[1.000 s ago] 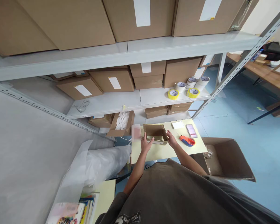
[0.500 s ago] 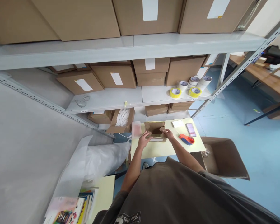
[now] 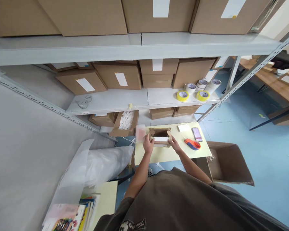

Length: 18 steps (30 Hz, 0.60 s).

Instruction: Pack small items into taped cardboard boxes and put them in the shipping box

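Observation:
A small open cardboard box (image 3: pixel 161 143) sits on the pale yellow table (image 3: pixel 156 156), with a white strip across its front side. My left hand (image 3: pixel 148 144) grips the box at its left front corner, thumb on the front. At the right front corner my right hand (image 3: pixel 174 144) holds the same box. The inside of the box looks dark. To the right on the table lie an orange and blue tape dispenser (image 3: pixel 192 144), a white pad (image 3: pixel 183 127) and a blurred purple item (image 3: pixel 197 134).
A shelf (image 3: pixel 125 96) beyond the table bears cardboard boxes and tape rolls. Under it stands a carton of white pieces (image 3: pixel 126 120). A large open carton (image 3: pixel 231 162) is on the floor at right, a white plastic bag (image 3: pixel 108 163) at left.
A white strip now shows across the front of the box, where brown cardboard and the opening showed before. Both hands have shifted slightly down at the box's sides. The view has shifted a little.

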{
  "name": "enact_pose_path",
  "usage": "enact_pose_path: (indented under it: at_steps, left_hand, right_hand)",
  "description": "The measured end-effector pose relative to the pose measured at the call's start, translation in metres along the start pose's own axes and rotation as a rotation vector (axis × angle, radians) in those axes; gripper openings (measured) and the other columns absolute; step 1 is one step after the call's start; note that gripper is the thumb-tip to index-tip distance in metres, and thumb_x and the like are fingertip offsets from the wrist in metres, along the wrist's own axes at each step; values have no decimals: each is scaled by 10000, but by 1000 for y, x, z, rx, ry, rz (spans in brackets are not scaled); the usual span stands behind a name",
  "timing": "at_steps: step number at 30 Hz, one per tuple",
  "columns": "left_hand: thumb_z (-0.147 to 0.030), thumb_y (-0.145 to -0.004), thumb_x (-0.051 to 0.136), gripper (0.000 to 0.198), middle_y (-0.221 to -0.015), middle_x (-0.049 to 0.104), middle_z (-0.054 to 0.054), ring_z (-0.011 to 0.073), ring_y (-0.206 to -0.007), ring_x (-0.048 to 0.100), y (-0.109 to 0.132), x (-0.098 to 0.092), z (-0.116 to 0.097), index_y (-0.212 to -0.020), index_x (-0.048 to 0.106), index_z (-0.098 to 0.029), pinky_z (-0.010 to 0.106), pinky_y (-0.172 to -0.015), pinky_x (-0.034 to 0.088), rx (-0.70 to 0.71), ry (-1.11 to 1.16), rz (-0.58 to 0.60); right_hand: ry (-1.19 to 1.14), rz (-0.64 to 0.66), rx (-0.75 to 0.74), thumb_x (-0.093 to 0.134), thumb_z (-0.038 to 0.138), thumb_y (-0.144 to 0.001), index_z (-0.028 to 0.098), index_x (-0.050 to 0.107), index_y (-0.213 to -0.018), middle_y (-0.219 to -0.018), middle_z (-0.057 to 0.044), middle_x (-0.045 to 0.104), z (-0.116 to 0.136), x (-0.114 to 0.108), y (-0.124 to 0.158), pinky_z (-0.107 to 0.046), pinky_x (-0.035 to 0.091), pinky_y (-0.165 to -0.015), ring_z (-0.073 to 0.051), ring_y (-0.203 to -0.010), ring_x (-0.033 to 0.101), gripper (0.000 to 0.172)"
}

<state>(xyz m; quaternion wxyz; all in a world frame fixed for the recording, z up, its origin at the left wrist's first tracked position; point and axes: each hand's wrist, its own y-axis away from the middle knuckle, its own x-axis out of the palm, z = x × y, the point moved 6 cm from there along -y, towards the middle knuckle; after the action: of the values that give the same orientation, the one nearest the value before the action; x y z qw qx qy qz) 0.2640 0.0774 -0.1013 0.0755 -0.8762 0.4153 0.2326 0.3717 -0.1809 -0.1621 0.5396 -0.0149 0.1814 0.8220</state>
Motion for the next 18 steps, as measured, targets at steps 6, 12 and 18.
enact_pose_path:
  at_steps: [6,12,18]
  left_hand:
    - [-400,-709,930,1180,-1797,127,128,386,-1620,250,-41,-5,-18,-1682,266,-329,423,-1137,472,107,-143,208]
    - [-267,-633,982,1034,-1739,303,124,380,-1547,402,-69,-3,-21,-1545,497,-328,449,-1224,395,196,-127,356]
    - [-255,-913,735,431,-1532,602,83,267,-1453,538,-52,6,5,-1341,695,-288,383,-1211,427,236,-124,360]
  right_hand:
    - [171,-20,-47,709,580,-885,313,458,-1627,-1569,-94,586,11,-3,-7,-532,458,-1155,-360,-1373,595,827]
    - [240,-24,-47,758,499,-859,341,630,-1475,-1369,-52,728,23,-7,-14,-475,507,-1085,-341,-1215,683,649]
    - [360,7,73,699,479,-915,314,605,-1434,-1154,-55,790,25,-1,-18,-414,540,-977,-306,-1068,738,553]
